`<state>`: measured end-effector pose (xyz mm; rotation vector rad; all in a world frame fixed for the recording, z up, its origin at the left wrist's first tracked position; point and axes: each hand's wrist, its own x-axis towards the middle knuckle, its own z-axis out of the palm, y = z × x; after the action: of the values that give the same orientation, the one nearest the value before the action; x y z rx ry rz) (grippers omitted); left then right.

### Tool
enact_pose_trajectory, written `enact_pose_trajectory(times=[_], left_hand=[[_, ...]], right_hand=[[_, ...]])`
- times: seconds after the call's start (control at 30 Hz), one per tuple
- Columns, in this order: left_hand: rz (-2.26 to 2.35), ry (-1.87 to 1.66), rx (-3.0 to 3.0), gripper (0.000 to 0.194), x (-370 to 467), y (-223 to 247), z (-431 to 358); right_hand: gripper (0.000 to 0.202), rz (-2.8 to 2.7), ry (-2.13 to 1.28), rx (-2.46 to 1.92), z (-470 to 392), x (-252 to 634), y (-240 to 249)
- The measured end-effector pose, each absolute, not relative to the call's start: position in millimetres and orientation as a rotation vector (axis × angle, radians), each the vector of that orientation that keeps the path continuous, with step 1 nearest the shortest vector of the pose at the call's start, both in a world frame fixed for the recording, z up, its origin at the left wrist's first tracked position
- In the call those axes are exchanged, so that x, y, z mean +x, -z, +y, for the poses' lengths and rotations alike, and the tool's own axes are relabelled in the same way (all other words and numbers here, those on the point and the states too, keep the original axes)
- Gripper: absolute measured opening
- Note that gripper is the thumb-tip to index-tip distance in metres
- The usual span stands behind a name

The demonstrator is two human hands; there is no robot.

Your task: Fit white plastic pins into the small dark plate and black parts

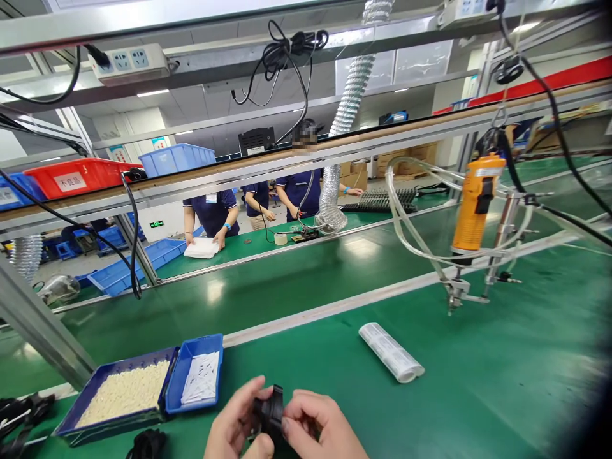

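1. Left hand & right hand both gripping black plastic part, low centre, above counter
2. Blue trays just left; paper roll to the right

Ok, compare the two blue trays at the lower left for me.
The larger blue tray holds loose cream-white pellets; the smaller blue tray holds flat white strips. The larger one is darker blue, the smaller brighter. The larger lies left, the smaller right against it. Both rest on the green table.

matt black plastic part, glossy green mat
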<state>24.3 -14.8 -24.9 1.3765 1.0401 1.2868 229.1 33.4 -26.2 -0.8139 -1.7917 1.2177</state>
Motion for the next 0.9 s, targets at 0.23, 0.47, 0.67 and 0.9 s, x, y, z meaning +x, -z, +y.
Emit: enact_pose_trajectory(times=[0.23, 0.47, 0.67, 0.9], left_hand=[[1.082, -1.342, 1.351, 0.056, 17, 25, -8], [1.477, -1.338, 2.01, 0.023, -16, 6, -2], [1.399, -1.291, 2.147, 0.028, -8, 8, 0], [1.5, -1.109, 2.028, 0.027, -5, 12, 1]], right_hand=[[0.026, -1.88, -1.159, -0.751, 36, 231, 31], [0.059, -1.589, -1.369, -0.941, 45, 232, 30], [0.076, -1.541, -1.431, -1.004, 50, 232, 31], [0.075, -1.537, -1.431, -1.007, 51, 233, 30]])
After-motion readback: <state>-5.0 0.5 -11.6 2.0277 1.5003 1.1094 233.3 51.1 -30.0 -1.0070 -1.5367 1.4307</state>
